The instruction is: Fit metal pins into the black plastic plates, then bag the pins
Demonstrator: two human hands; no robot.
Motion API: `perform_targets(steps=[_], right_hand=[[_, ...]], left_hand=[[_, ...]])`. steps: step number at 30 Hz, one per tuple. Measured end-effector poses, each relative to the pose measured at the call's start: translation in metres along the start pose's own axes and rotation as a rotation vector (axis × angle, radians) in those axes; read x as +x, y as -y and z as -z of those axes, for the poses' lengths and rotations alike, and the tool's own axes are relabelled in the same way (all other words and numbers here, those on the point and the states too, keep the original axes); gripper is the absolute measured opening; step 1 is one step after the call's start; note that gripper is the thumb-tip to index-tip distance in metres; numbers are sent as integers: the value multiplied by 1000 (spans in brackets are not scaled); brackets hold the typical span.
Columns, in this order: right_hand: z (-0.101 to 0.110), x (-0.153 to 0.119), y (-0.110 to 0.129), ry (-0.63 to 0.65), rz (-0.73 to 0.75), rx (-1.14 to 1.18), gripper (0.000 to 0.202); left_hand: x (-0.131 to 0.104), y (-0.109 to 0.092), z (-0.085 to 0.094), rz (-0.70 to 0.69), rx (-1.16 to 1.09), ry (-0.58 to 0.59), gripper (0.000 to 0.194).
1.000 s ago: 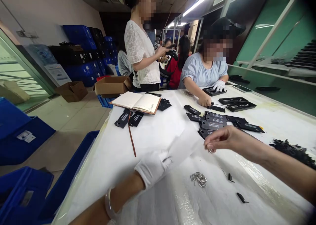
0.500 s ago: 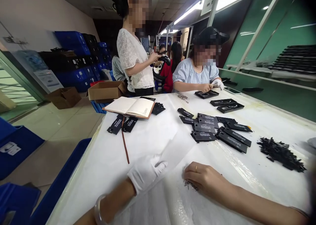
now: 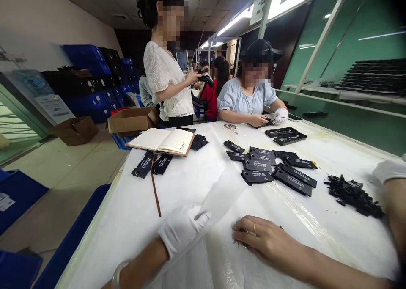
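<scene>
My left hand [image 3: 182, 229], in a white glove, grips a long translucent plastic sheet [image 3: 226, 194] between thumb and fingers. The sheet runs from beside my wrist up and to the right over the white tabletop. On its right, my bare right hand [image 3: 261, 237], a ring on one finger, rests low on the table with the fingers curled down around small thin metal pieces [image 3: 238, 243]. Most of these pieces are hidden under the fingers. Several flat black plates with white print [image 3: 258, 165] lie overlapping beyond my hands.
A heap of black scraps [image 3: 353, 196] is at the right, near another person's gloved hand [image 3: 388, 168]. An open notebook [image 3: 161, 141] lies over black plates at the left. Across the table a seated co-worker [image 3: 247, 96] handles a black part; another person [image 3: 169, 77] stands. Blue bins [image 3: 72, 234] flank the table.
The view has shifted slightly. My right fingers cover more of the metal pieces. Another person's gloved hand shows more at the right edge. The seated co-worker has raised a black part off the table.
</scene>
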State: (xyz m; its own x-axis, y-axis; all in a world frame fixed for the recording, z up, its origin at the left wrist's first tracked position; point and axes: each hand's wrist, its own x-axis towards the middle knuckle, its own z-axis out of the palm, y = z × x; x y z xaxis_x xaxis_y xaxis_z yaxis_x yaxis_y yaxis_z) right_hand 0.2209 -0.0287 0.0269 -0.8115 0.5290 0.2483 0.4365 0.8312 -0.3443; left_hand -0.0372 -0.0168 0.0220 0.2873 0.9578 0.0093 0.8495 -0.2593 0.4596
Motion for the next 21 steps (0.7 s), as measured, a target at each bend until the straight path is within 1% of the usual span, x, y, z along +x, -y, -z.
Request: perform_targets(steps=[2,5,8,10,12,17,21], right_hand=[[0,0,-6,-31,-33,103,32],[3,3,-15,-76,-136,250,27],[9,11,-20,-45,-230,312,20],[10,18,-22,-15,-254,302,19],[8,25,-24,-8,-213,262,20],[-6,39,-35,-12,-20,140,25],[-9,46,-37,-12,46,33,25]], left_hand=[[0,-1,2,-5,-38,6,29],[2,-2,5,15,-148,3,29],[3,-2,7,38,-265,3,30],[5,-2,7,42,-297,-1,30],[5,-3,8,43,-315,-3,31],[7,-1,5,65,-391,-2,33],[9,4,1,93,-442,4,32]])
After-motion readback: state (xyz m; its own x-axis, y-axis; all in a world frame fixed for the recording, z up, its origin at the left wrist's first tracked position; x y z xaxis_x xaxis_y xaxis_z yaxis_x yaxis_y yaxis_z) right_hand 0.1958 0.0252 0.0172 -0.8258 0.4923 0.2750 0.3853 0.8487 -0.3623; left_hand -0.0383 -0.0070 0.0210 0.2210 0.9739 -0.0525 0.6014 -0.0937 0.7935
